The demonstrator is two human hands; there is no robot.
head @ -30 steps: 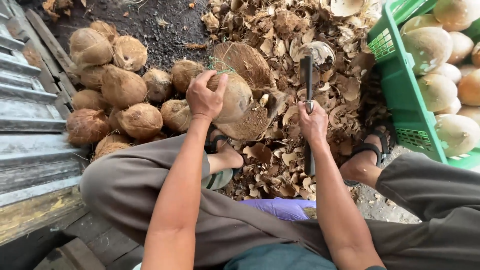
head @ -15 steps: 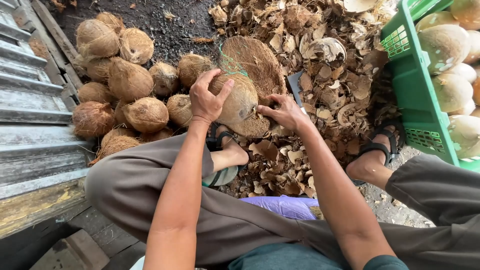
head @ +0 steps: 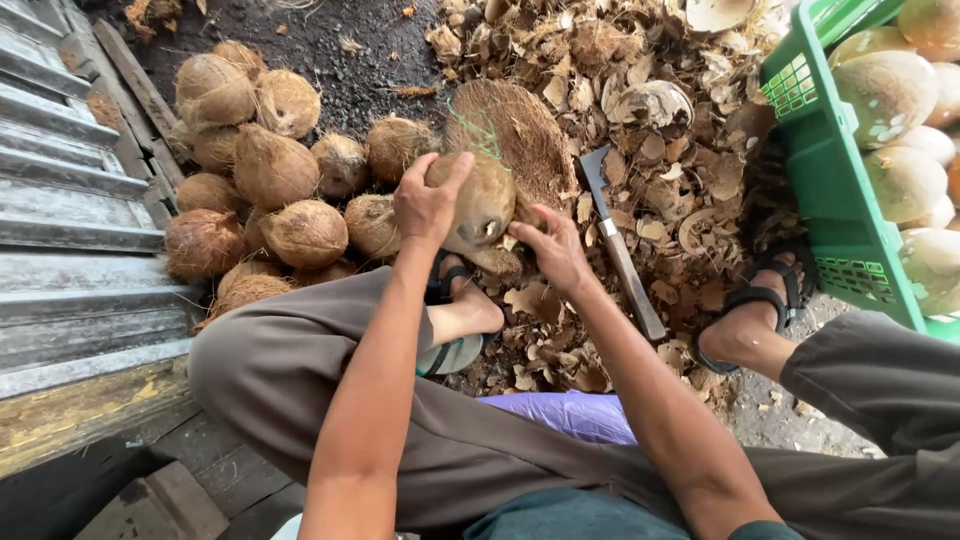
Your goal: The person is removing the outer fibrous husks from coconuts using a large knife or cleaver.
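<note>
both hands on a brown coconut above a husk-strewn dirt floor

dark ground littered with husk scraps (head: pixel 690 130), a pile of hairy coconuts (head: pixel 270 190) by grey corrugated sheets (head: pixel 70 200), a green crate (head: pixel 830 190) of pale peeled coconuts on the right. the left hand (head: pixel 428 205) curls over the top of the coconut (head: pixel 478 200), gripping it; the right hand (head: pixel 556 250) presses its lower side, fingers closed against it. the nut is smooth brown, held over the sandalled left foot (head: pixel 460 300). a cleaver (head: pixel 620 250) lies just beside the right hand.
</note>
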